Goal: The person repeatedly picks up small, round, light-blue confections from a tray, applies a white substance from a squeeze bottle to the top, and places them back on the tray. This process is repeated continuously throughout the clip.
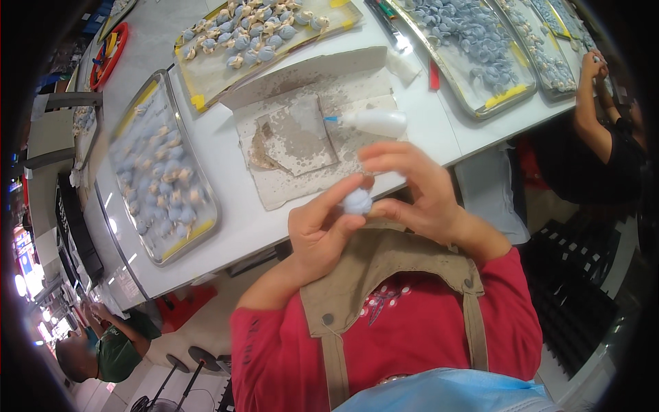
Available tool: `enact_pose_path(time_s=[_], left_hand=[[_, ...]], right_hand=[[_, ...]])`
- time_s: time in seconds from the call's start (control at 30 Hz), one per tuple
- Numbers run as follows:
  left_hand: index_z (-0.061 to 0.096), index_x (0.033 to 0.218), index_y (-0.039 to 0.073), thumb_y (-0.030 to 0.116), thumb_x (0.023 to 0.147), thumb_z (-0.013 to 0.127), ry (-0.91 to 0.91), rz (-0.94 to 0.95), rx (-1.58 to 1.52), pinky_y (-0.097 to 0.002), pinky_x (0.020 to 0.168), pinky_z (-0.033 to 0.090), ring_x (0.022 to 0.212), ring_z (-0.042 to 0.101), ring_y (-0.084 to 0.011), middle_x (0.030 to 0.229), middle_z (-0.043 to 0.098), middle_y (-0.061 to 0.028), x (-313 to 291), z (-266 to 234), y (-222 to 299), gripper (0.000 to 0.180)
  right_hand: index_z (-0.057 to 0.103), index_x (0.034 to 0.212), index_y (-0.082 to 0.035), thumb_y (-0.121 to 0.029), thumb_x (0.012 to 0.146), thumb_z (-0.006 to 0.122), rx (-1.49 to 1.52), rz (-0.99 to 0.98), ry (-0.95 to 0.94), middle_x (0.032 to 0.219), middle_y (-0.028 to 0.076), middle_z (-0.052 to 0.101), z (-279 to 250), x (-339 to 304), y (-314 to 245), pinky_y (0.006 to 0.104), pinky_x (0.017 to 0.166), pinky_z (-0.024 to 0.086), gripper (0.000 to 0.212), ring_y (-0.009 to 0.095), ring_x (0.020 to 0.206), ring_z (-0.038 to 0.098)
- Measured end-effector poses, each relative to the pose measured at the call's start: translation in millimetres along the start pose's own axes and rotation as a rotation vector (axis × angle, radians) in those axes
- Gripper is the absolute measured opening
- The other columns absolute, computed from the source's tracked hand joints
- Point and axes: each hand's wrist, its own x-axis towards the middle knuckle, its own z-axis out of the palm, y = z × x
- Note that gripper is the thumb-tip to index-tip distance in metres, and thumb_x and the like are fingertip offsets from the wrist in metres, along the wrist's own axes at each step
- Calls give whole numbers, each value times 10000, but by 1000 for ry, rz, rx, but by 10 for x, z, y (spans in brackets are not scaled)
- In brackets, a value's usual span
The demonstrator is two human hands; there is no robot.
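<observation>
My left hand [321, 225] pinches a small blue-grey rounded figurine piece [357, 202] between thumb and fingers, in front of my chest near the table's edge. Close by on its right is my right hand [422, 189], fingers apart and slightly blurred. Its thumb tip is beside the piece; whether it touches is hard to tell. Beyond my hands a white squeeze bottle [376, 122] with a blue tip lies on its side. It rests on a stained cardboard sheet [274, 192], along with a smaller stained board [302, 137].
Left, a metal tray [214, 199] holds blue-grey and cream figurines. A tray of similar pieces [199, 75] lies beyond the cardboard. Right, another tray [473, 103] holds many blue-grey parts, near a red-handled tool [434, 74]. Other people work at far right [597, 130] and lower left [113, 343].
</observation>
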Motion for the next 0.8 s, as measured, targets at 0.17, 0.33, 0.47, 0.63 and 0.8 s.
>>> enact_pose_path(time_s=[0.17, 0.33, 0.47, 0.63, 0.8], left_hand=[[530, 1177, 0, 26, 852, 569, -71, 42, 80, -223, 787, 443, 915, 575, -108, 1066, 618, -104, 19, -30, -1, 329], [556, 1134, -2, 24, 852, 564, -103, 60, 103, -217, 767, 445, 884, 581, -107, 1008, 631, -93, 4, -63, -7, 283], [579, 1096, 2, 23, 849, 567, -127, 73, 135, -212, 738, 449, 855, 583, -105, 986, 638, -93, 3, -74, 6, 249], [584, 1085, 3, 17, 846, 565, -133, 74, 140, -211, 725, 450, 840, 584, -105, 976, 643, -99, 16, -85, 0, 240], [579, 1088, -5, 23, 851, 558, -129, 72, 112, -218, 748, 449, 865, 584, -114, 988, 642, -106, 21, -84, -28, 240]], right_hand=[[513, 1182, -17, -49, 780, 662, 550, 381, -209, 1091, 84, 579, 46, -12, -20, 276, 858, 445, 430, 138, 980, 561], [511, 1160, 19, -22, 802, 637, 700, 397, -237, 1102, 116, 576, 65, -24, -8, 290, 871, 449, 382, 155, 1008, 555], [511, 1142, 33, 25, 789, 629, 744, 433, -229, 1170, 164, 554, 63, -37, -41, 309, 893, 449, 372, 183, 1052, 549], [521, 1132, 34, 44, 784, 625, 772, 498, -199, 1165, 164, 557, 71, -35, -77, 313, 889, 455, 364, 185, 1045, 553], [530, 1125, 34, -2, 808, 626, 765, 493, -164, 1026, 95, 596, 91, -36, -85, 285, 849, 457, 333, 142, 961, 565]])
